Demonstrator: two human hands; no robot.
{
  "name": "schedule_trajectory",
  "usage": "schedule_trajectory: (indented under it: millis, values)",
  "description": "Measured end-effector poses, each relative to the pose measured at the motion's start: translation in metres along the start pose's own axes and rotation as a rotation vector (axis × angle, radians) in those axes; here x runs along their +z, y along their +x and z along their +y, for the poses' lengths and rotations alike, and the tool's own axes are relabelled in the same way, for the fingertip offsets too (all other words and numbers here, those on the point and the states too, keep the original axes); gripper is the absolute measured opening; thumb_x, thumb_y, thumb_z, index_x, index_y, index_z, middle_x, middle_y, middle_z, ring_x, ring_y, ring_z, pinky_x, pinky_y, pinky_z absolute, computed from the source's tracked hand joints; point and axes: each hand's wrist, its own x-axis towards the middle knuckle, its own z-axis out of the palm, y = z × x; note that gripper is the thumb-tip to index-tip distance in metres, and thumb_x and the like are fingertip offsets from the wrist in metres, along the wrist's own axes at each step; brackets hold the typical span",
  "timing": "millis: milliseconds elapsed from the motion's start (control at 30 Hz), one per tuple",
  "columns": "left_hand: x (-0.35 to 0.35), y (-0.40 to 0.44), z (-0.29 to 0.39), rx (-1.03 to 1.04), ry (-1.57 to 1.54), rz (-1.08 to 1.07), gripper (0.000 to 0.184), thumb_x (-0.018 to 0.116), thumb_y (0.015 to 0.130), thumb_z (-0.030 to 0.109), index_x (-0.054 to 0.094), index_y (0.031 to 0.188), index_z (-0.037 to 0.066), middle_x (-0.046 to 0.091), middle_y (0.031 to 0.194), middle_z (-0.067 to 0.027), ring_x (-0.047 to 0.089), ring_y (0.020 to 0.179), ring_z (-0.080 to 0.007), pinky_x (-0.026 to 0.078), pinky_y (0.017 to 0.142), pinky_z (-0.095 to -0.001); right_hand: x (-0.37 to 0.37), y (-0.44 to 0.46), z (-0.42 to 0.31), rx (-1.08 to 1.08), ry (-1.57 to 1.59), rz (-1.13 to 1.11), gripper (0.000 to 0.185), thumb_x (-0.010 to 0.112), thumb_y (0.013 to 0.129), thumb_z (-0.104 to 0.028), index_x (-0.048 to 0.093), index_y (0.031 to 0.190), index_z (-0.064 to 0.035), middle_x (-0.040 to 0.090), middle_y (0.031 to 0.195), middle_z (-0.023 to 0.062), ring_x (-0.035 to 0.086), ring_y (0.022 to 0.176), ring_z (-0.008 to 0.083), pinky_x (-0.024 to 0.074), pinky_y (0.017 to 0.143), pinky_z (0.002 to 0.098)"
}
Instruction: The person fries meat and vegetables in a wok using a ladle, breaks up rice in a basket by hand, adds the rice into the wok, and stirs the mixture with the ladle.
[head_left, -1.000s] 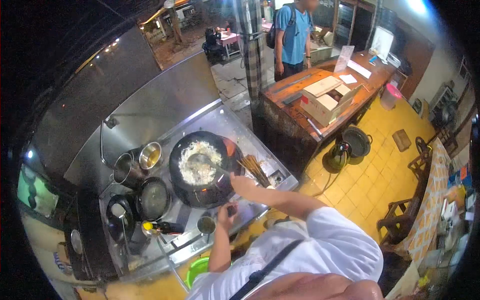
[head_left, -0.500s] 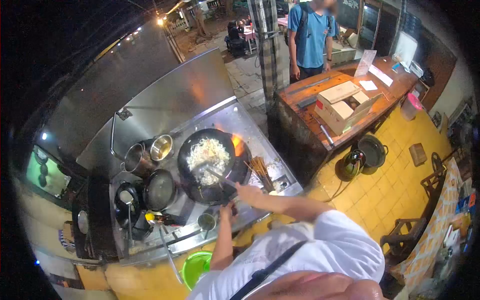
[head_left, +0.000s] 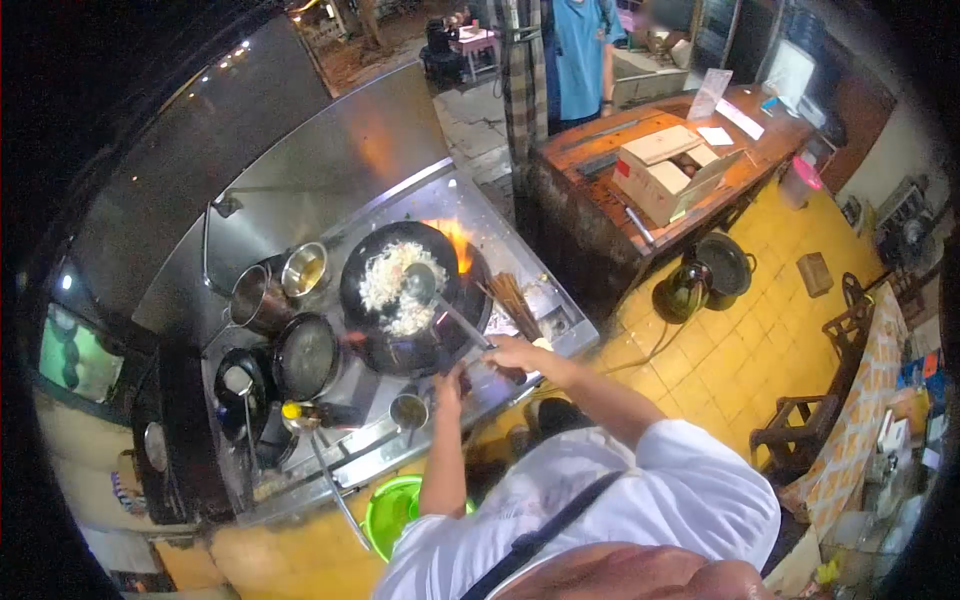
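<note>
A dark wok [head_left: 365, 348] sits over the burner, with pale shredded food [head_left: 388, 278] inside and flames [head_left: 455, 243] rising at its far right edge. My right hand [head_left: 513, 354] is closed round the handle of a long metal ladle [head_left: 420, 284], whose bowl rests among the food. My left hand [head_left: 450, 386] is closed at the wok's near side, wrapped round its dark handle, most of which the fingers hide.
Pots [head_left: 305, 270], a dark pan [head_left: 306, 358] and a yellow-capped bottle [head_left: 335, 414] stand left of the wok. Right of it lies a bundle of sticks [head_left: 513, 303]. A person [head_left: 578, 70] stands behind the wooden counter [head_left: 590, 150], which holds a cardboard box [head_left: 655, 185].
The wok is shifted and tilted toward the far side, and the flames are taller. The ladle has moved from the near left to the right part of the food.
</note>
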Motion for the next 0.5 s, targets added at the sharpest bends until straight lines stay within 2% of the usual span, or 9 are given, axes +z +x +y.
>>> schedule_trajectory:
  millis: [67, 200, 233, 333, 400, 467, 500]
  values:
    - [-0.004, 0.010, -0.012, 0.041, -0.015, 0.018, 0.012, 0.062, 0.076, 0.016, 0.055, 0.081, 0.007, 0.055, 0.067, -0.0032, 0.053, 0.055, -0.0159, 0.042, 0.044, -0.0307, 0.001, -0.015, -0.009, 0.271, 0.413, 0.037, 0.030, 0.059, 0.079, -0.015, 0.049, 0.104, -0.0016, 0.057, 0.076, 0.0070, 0.056, 0.056, 0.0165, 0.0472, 0.048, 0.0300]
    - [-0.003, 0.019, -0.017, 0.165, -0.004, -0.003, 0.022, 0.064, 0.075, 0.018, 0.052, 0.090, 0.007, 0.056, 0.072, -0.0044, 0.054, 0.057, -0.0173, 0.044, 0.047, -0.0319, 0.004, -0.021, 0.001, 0.278, 0.660, 0.014, 0.022, 0.057, 0.079, -0.014, 0.051, 0.098, -0.0053, 0.057, 0.073, 0.0051, 0.054, 0.051, 0.0153, 0.0457, 0.044, 0.0274]
    - [0.000, 0.008, -0.011, 0.090, -0.048, 0.009, 0.026, 0.065, 0.075, 0.020, 0.051, 0.093, 0.007, 0.056, 0.073, -0.0043, 0.054, 0.058, -0.0175, 0.045, 0.048, -0.0327, 0.006, -0.024, 0.001, 0.304, 0.669, 0.029, 0.023, 0.057, 0.079, -0.013, 0.051, 0.100, -0.0065, 0.056, 0.072, 0.0044, 0.054, 0.050, 0.0146, 0.0445, 0.043, 0.0272]
    - [-0.001, 0.013, -0.014, 0.100, 0.055, 0.115, 0.026, 0.065, 0.075, 0.020, 0.051, 0.093, 0.007, 0.056, 0.073, -0.0042, 0.055, 0.059, -0.0171, 0.044, 0.047, -0.0329, 0.010, -0.028, 0.000, 0.261, 0.510, 0.050, 0.025, 0.059, 0.079, -0.013, 0.051, 0.101, -0.0060, 0.055, 0.070, 0.0044, 0.053, 0.050, 0.0139, 0.0428, 0.040, 0.0279]
    - [-0.001, 0.009, -0.012, 0.081, 0.043, 0.138, 0.025, 0.065, 0.075, 0.021, 0.052, 0.091, 0.006, 0.056, 0.072, -0.0040, 0.055, 0.058, -0.0169, 0.044, 0.046, -0.0325, 0.018, -0.030, 0.004, 0.259, 0.525, 0.057, 0.029, 0.059, 0.080, -0.012, 0.049, 0.106, -0.0047, 0.055, 0.070, 0.0047, 0.053, 0.049, 0.0138, 0.0419, 0.040, 0.0281]
    - [0.003, 0.006, -0.010, 0.058, 0.028, 0.145, 0.023, 0.065, 0.075, 0.022, 0.054, 0.088, 0.006, 0.057, 0.071, -0.0037, 0.054, 0.058, -0.0163, 0.043, 0.044, -0.0316, 0.021, -0.035, -0.001, 0.206, 0.586, 0.098, 0.011, 0.054, 0.080, -0.011, 0.051, 0.086, -0.0025, 0.053, 0.065, 0.0059, 0.051, 0.046, 0.0139, 0.0410, 0.038, 0.0268]
    - [0.006, -0.003, -0.004, 0.099, 0.009, 0.104, 0.021, 0.065, 0.075, 0.022, 0.056, 0.084, 0.005, 0.057, 0.068, -0.0034, 0.053, 0.054, -0.0157, 0.042, 0.043, -0.0311, 0.020, -0.038, -0.007, 0.247, 0.601, 0.120, 0.013, 0.055, 0.080, -0.012, 0.051, 0.089, -0.0028, 0.055, 0.069, 0.0061, 0.051, 0.047, 0.0135, 0.0419, 0.039, 0.0266]
